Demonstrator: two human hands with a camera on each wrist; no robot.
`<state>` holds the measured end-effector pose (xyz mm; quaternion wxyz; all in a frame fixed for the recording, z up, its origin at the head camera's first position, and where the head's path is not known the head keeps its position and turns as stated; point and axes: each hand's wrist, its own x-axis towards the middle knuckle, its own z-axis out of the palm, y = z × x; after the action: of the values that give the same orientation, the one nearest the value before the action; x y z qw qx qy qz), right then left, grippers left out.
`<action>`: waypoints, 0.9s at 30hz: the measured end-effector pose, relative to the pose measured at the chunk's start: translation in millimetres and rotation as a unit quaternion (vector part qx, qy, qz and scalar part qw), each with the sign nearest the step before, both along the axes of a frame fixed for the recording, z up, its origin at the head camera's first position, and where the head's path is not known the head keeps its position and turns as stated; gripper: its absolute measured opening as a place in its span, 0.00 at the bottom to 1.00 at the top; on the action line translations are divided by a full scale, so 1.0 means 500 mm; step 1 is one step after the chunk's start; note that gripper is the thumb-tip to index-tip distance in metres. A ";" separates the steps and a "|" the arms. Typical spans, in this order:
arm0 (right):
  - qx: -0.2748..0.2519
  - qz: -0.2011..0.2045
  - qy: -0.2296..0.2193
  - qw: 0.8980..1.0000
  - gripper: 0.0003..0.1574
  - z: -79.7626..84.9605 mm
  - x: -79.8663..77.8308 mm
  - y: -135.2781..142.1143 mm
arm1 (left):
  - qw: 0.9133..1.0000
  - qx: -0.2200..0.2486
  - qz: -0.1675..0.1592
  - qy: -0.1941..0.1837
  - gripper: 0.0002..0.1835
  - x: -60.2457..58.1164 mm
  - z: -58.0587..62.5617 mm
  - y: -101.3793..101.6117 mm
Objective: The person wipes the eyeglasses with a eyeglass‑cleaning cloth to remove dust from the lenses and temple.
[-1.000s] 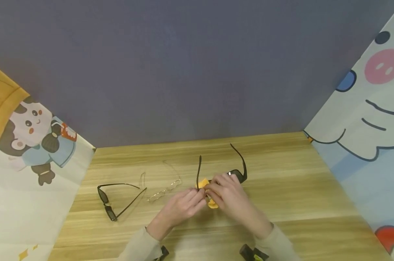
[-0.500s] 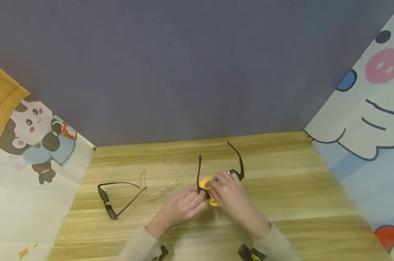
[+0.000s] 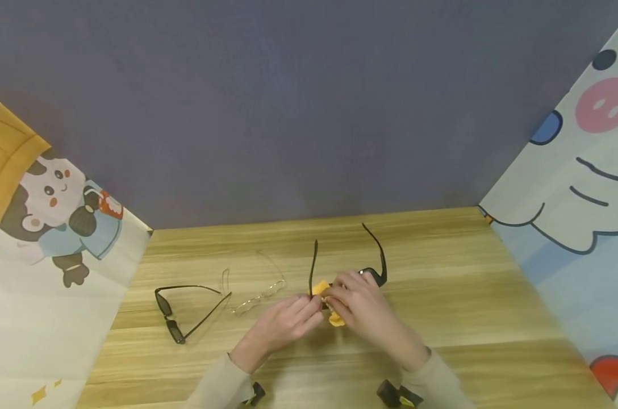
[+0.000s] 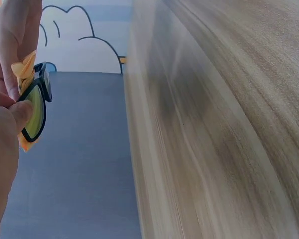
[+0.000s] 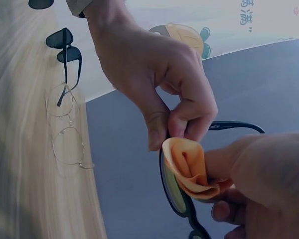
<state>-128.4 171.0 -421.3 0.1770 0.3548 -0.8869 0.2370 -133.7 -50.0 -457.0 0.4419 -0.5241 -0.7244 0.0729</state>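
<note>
In the head view, my left hand (image 3: 288, 321) pinches one end of a pair of black-framed sunglasses (image 3: 374, 275) near the hinge. My right hand (image 3: 362, 301) holds a crumpled orange cloth (image 3: 336, 320) against the lens at that same end. Both temples stand unfolded, pointing away from me. The right wrist view shows the cloth (image 5: 189, 164) bunched over the yellow-green tinted lens (image 5: 174, 191), right by my left fingertips. From the left wrist, the glasses (image 4: 37, 112) are seen held up above the table, the thumb on the lens. My right fingers partly hide the bridge.
Another pair of black sunglasses (image 3: 173, 329) lies unfolded at the left of the wooden table (image 3: 467, 284). Thin wire-rimmed glasses (image 3: 260, 298) lie between it and my left hand. A grey panel (image 3: 309, 113) rises behind the table, with cartoon-printed sheets at both sides.
The held sunglasses swing slightly left, then back right, with the right hand and cloth shifting a little against the lens. The left hand keeps its pinch; the glasses on the table stay put.
</note>
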 end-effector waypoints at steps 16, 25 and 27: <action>-0.003 -0.029 -0.017 0.999 0.07 -0.006 0.007 -0.019 | 1.000 -0.010 -0.013 0.016 0.16 0.002 -0.001 -0.003; -0.018 -0.007 -0.024 1.000 0.08 -0.007 0.003 -0.021 | 1.000 0.002 -0.001 0.004 0.14 0.001 0.001 0.000; -0.019 -0.002 -0.020 1.000 0.08 -0.008 0.003 -0.017 | 1.000 0.002 0.001 0.002 0.14 0.001 0.000 0.001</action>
<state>-126.8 162.5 -425.3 0.1661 0.3447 -0.8864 0.2605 -133.1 -49.4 -456.9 0.4441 -0.5222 -0.7244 0.0726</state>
